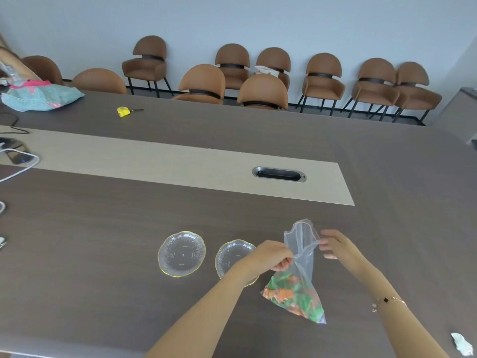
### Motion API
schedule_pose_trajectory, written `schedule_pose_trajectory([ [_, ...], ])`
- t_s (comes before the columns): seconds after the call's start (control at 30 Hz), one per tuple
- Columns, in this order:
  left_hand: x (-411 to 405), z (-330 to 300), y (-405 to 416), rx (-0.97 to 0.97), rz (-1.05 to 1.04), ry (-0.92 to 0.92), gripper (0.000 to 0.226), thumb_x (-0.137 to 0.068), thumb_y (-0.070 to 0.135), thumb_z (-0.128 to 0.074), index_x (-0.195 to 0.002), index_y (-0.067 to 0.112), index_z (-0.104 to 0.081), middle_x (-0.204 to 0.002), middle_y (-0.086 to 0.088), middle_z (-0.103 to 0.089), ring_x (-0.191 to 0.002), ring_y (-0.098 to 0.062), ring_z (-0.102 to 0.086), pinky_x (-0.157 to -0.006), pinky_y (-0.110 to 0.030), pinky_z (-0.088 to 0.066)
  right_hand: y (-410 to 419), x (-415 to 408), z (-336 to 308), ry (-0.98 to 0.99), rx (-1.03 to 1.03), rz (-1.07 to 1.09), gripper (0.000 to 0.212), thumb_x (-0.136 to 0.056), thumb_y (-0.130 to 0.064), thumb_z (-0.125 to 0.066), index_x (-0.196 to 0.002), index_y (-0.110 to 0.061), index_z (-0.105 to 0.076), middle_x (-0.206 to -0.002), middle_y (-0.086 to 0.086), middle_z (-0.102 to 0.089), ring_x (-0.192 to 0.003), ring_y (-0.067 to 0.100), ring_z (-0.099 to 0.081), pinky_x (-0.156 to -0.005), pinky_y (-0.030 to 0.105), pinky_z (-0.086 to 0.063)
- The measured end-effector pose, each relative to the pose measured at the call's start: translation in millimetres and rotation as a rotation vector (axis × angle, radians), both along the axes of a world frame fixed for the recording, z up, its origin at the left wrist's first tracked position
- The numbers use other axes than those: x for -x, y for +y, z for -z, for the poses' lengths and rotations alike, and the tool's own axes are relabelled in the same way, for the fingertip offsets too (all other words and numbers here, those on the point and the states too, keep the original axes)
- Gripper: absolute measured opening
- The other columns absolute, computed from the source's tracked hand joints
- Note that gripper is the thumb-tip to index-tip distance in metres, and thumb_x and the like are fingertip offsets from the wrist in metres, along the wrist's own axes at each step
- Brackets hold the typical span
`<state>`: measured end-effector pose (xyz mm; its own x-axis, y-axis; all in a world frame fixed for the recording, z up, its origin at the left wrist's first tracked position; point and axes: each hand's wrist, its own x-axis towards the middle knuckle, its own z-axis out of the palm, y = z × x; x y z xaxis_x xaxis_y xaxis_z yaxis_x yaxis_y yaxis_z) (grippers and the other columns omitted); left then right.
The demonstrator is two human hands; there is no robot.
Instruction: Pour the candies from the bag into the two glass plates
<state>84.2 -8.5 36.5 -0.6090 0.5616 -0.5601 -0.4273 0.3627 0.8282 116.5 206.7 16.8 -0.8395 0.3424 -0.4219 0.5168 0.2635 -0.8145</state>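
Note:
A clear plastic bag (302, 257) stands upright on the table, its bottom full of green and orange candies (294, 293). My left hand (271, 255) pinches the bag's left side at its neck. On the other side, my right hand (335, 244) grips the top edge, and the mouth gapes between them. Two empty glass plates with yellow rims lie to the left: one (182, 253) fully in view, the other (229, 257) partly covered by my left wrist.
A yellow tape measure (124, 111) lies far back on the table, and a cloth bag (38, 95) sits at the far left. A cable slot (278, 174) is set in the light centre strip. White crumpled paper (462, 343) lies at the front right. Brown chairs line the wall.

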Motion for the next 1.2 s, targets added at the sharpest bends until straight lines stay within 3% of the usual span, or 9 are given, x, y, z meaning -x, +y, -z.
schedule_pose_trajectory([
  [0.1,5,1,1,-0.010,-0.092,0.005,0.028,-0.081,0.000,-0.047,-0.057,0.013,-0.048,-0.050,0.003,-0.043,-0.042,-0.006,-0.039,-0.049,-0.016,-0.027,-5,-11,8,-0.262,-0.010,-0.179,0.058,-0.092,0.007,-0.048,-0.145,-0.008,-0.030,-0.155,0.022,-0.028,-0.127,0.018,-0.052,-0.105,0.032,-0.044],
  [0.23,-3,-3,2,-0.071,-0.037,0.014,0.019,-0.079,0.007,-0.048,-0.062,0.015,-0.046,-0.061,-0.002,-0.040,-0.055,-0.011,-0.035,-0.065,-0.023,-0.030,-27,-22,31,-0.488,-0.349,-0.511,0.128,-0.066,-0.043,-0.080,-0.154,-0.010,0.006,-0.163,0.006,-0.005,-0.150,0.027,-0.010,-0.122,0.043,-0.021],
  [0.3,-8,-4,1,-0.088,0.053,0.065,0.022,-0.078,0.014,-0.050,-0.057,0.018,-0.049,-0.060,0.000,-0.043,-0.057,-0.012,-0.035,-0.066,-0.025,-0.031,-39,-22,54,-0.359,-0.287,-0.494,0.109,-0.060,-0.050,-0.083,-0.149,-0.021,-0.026,-0.152,0.004,-0.036,-0.140,0.027,-0.037,-0.114,0.046,-0.037],
  [0.4,-10,-3,-1,-0.052,0.084,0.108,0.031,-0.081,0.016,-0.052,-0.051,0.023,-0.052,-0.053,0.009,-0.049,-0.053,-0.004,-0.044,-0.064,-0.017,-0.037,-54,-23,81,-0.184,-0.231,-0.403,0.025,-0.093,-0.034,-0.056,-0.115,-0.024,-0.061,-0.114,0.004,-0.067,-0.102,0.021,-0.063,-0.098,0.041,-0.051],
  [0.6,-1,8,-24,-0.107,-0.096,0.105,0.024,-0.086,0.020,-0.052,-0.062,0.021,-0.057,-0.061,0.008,-0.056,-0.061,-0.005,-0.049,-0.067,-0.019,-0.039,-43,-21,69,-0.138,-0.028,-0.174,0.029,-0.097,-0.010,-0.048,-0.116,-0.013,-0.069,-0.101,0.002,-0.074,-0.097,0.020,-0.067,-0.087,0.028,-0.050],
  [0.73,6,19,-42,-0.029,-0.213,0.149,0.030,-0.091,0.050,-0.054,-0.104,0.025,-0.064,-0.101,0.015,-0.063,-0.101,-0.003,-0.057,-0.091,-0.022,-0.040,-47,-3,43,-0.161,-0.069,-0.210,0.036,-0.102,-0.020,-0.035,-0.126,-0.007,-0.059,-0.119,0.019,-0.067,-0.117,0.038,-0.058,-0.105,0.045,-0.043],
  [0.9,6,48,-63,0.062,-0.141,-0.248,0.083,-0.064,0.076,-0.066,-0.133,0.032,-0.052,-0.141,0.005,-0.053,-0.131,-0.017,-0.049,-0.103,-0.039,-0.045,-87,34,24,-0.248,-0.081,-0.287,0.036,-0.103,-0.024,-0.029,-0.091,-0.012,-0.061,-0.067,0.002,-0.059,-0.054,0.010,-0.053,-0.059,0.020,-0.044],
  [1.07,-10,70,-79,0.014,-0.067,-0.405,0.082,-0.060,0.051,-0.084,-0.133,0.033,-0.049,-0.128,0.004,-0.068,-0.119,-0.018,-0.064,-0.105,-0.045,-0.048,-128,50,34,-0.451,-0.149,-0.439,0.042,-0.100,-0.034,-0.033,-0.127,-0.009,-0.053,-0.116,0.012,-0.065,-0.092,0.023,-0.060,-0.088,0.038,-0.050],
  [1.2,-19,90,-93,-0.067,-0.234,-0.545,0.093,-0.051,0.039,-0.094,-0.133,0.015,-0.057,-0.127,-0.006,-0.069,-0.120,-0.022,-0.064,-0.109,-0.043,-0.045,-137,49,56,-0.551,-0.145,-0.396,0.041,-0.100,-0.035,-0.033,-0.120,-0.003,-0.050,-0.087,0.004,-0.061,-0.059,0.015,-0.053,-0.048,0.021,-0.045],
])
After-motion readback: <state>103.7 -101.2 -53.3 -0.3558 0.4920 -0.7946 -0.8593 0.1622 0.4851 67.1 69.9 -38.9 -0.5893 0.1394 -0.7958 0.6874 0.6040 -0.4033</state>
